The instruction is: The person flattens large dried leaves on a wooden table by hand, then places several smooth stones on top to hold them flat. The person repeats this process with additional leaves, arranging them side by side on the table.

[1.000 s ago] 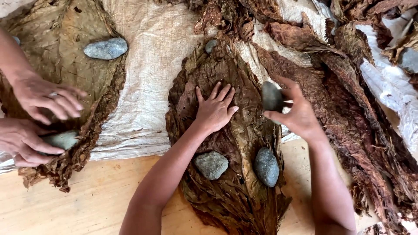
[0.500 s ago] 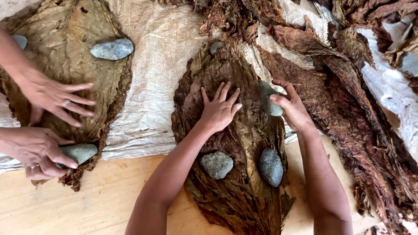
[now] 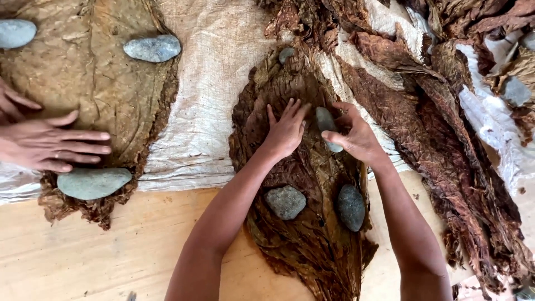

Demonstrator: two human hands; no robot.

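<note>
A large dried brown leaf [image 3: 301, 167] lies flat in front of me, partly on pale cloth [image 3: 217, 83] and partly on the wooden board [image 3: 111, 251]. My left hand [image 3: 285, 131] presses flat on the leaf with fingers spread. My right hand [image 3: 356, 136] grips a grey oval stone [image 3: 325, 124] just right of it, over the leaf. Two more grey stones [image 3: 285, 202] [image 3: 351, 207] rest on the leaf's lower half, and a small one [image 3: 286, 54] sits near its top.
At the left, another person's hands [image 3: 50, 145] lie on a lighter tan leaf [image 3: 83, 83] weighted by three grey stones [image 3: 151, 48] [image 3: 93, 183] [image 3: 15, 32]. A heap of dark crumpled leaves [image 3: 446, 111] fills the right side.
My right hand has brought the stone leftward and lower, close to my left hand. The other person's hand has let go of the lower stone and now lies flat on the tan leaf.
</note>
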